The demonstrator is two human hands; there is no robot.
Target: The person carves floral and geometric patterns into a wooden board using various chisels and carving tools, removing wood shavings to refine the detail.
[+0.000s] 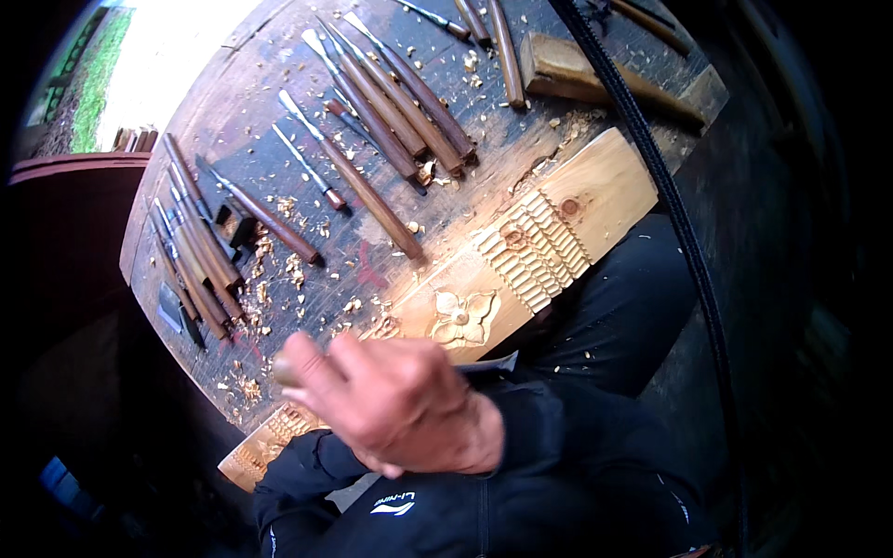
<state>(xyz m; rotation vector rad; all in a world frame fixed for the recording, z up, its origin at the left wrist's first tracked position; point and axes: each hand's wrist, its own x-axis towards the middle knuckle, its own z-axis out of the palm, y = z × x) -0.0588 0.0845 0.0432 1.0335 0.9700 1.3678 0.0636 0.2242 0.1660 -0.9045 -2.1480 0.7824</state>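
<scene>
My right hand (395,400) is closed in a fist above the near part of a long carved wooden board (609,181). A rounded, brownish handle end (285,370) pokes out past the thumb side; the rest of that tool is hidden in the fist. Under the hand, the board bears a carved four-petal flower (462,318) and, farther along, a band of rippled rows (532,251). The board lies slantwise across my lap at the table edge. My left sleeve (312,465) reaches in beneath the right hand, which covers the left hand.
Several wooden-handled chisels lie on the dark table (326,242), among them a long one (358,186) near the board. More chisels (200,246) are bunched at the left. A wooden mallet (567,70) rests at the back right. Shavings are scattered about. A black cord (665,177) hangs across the right side.
</scene>
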